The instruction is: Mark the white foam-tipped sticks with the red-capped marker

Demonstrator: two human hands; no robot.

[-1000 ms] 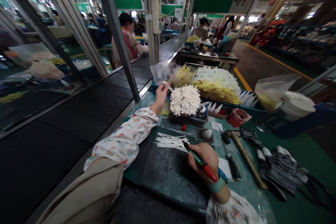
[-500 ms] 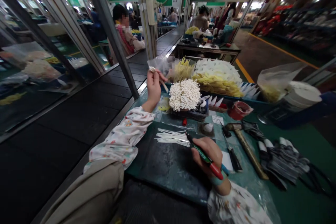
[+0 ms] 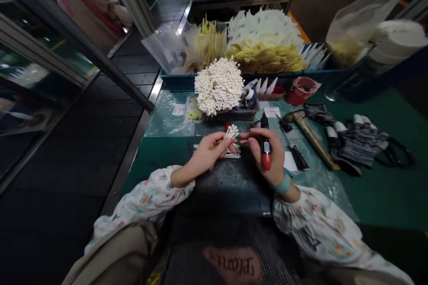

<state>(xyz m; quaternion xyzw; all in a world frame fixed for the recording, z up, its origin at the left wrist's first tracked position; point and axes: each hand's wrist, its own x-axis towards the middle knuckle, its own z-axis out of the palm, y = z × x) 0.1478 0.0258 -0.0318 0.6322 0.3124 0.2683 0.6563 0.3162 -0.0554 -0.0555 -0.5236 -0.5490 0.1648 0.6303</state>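
Observation:
My left hand (image 3: 210, 152) is closed on a small bunch of white-tipped sticks (image 3: 230, 133) held over the dark mat (image 3: 220, 187). My right hand (image 3: 264, 153) is closed on a marker pen (image 3: 265, 147) with a red end, its fingertips reaching towards the stick tips. More white sticks (image 3: 230, 155) lie flat on the mat under both hands. A dense upright cluster of white-tipped sticks (image 3: 219, 84) stands just beyond, on a dark base.
A hammer (image 3: 309, 136), a small knife (image 3: 294, 151), striped gloves (image 3: 359, 142) and a red cup (image 3: 300, 90) lie to the right. A blue tray (image 3: 180, 81) at the back holds yellow and white pieces. A black conveyor (image 3: 83, 142) runs along the left.
My left hand has come back from the far tray with a few sticks and now meets my right hand over the mat. The camera has tipped downward.

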